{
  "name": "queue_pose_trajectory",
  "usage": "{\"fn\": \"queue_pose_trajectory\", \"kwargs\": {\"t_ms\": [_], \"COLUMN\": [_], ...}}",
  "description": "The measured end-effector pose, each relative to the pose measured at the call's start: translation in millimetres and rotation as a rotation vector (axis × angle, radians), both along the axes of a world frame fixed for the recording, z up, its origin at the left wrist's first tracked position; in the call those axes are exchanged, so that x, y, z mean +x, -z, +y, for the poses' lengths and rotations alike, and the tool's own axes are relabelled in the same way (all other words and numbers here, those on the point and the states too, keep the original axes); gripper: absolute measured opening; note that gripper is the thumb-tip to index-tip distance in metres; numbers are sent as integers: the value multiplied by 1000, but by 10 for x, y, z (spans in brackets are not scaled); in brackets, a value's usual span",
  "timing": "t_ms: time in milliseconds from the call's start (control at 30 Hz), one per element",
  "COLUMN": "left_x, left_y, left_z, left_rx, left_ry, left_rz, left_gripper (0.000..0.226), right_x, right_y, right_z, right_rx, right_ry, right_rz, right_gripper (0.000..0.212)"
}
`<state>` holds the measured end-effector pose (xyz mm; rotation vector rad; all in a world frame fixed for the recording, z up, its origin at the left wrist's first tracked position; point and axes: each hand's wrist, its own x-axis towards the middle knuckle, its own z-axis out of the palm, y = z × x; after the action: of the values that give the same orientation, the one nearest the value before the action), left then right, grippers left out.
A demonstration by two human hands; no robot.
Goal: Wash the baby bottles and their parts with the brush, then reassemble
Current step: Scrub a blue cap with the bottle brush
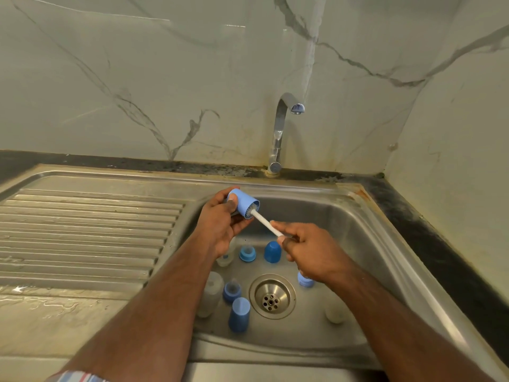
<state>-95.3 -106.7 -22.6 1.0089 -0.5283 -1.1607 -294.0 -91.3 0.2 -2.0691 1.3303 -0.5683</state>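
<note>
We hold the light-blue plastic bottle cap [243,203] on its side above the steel sink [366,216], left hand [220,224] wrapped round it, mouth turned rightward so the white-handled brush [265,223], pinched by our right hand [305,250], reaches inside (bottles and parts wait below).

The cap [243,203] is pale blue, the brush [266,223] stem white with white bristles. Darker blue caps [239,314] stand in the grey steel sink [366,216]. The wall [137,78] is cream marble with grey veins. The sleeve [75,377] is striped blue, white and red.
</note>
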Motion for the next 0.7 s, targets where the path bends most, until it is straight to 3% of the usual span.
{"fn": "queue_pose_trajectory", "kwargs": {"t_ms": [167,333,500,700], "left_x": [-44,-42,-66,-90], "left_y": [-24,-28,-22,-8], "left_z": [1,6,18,4], "left_rx": [-3,11,18,35], "left_ry": [17,10,7,6], "left_rz": [0,-19,-19,-50], "left_gripper": [27,25,27,28], "right_x": [40,24,-3,-7], "right_y": [6,-29,22,91], "right_z": [29,31,0,-11], "right_rx": [-139,19,-54,43], "right_ry": [33,-23,17,28], "right_rz": [176,66,41,17], "right_gripper": [44,42,43,42]}}
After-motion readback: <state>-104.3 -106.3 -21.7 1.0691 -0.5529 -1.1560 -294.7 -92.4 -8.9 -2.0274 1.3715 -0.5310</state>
